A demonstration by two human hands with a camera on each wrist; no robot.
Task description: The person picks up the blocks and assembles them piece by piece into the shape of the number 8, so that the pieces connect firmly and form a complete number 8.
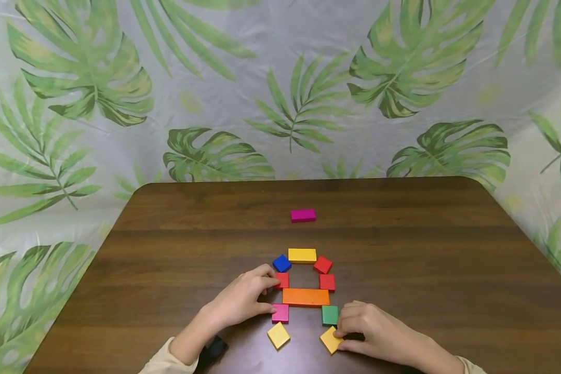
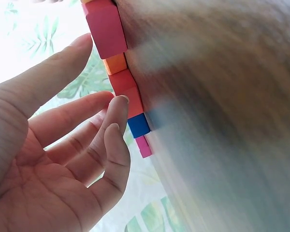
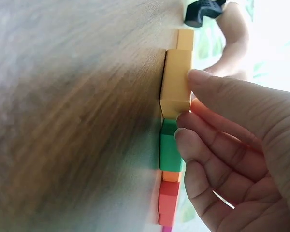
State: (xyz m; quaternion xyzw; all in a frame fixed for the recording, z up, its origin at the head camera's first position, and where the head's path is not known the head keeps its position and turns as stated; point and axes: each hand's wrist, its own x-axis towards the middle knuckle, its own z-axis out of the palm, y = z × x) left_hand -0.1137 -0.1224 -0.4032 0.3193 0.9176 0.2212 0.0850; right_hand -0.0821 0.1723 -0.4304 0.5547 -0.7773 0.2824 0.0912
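Flat coloured blocks form an outline on the table. My left hand [image 1: 242, 296] lies along its left side, fingertips at a red block [image 1: 282, 279] and thumb at the edge of a pink block [image 1: 280, 313]. The left wrist view shows these fingers loosely bent beside the red block [image 2: 127, 92]. At the lower right, my right hand [image 1: 376, 328] pinches a yellow block [image 1: 329, 340] between thumb and fingers. Just above it sits a green block [image 1: 329, 315], close to the right fingers. A second yellow block [image 1: 278, 335] lies turned at the lower left.
A long orange block [image 1: 306, 297] crosses the outline's middle. Above are a red block [image 1: 327, 282], a turned red block [image 1: 323, 265], a blue block [image 1: 282, 263] and a yellow bar [image 1: 302, 255]. A magenta block [image 1: 303, 215] lies apart, farther back on the brown table [image 1: 191, 234].
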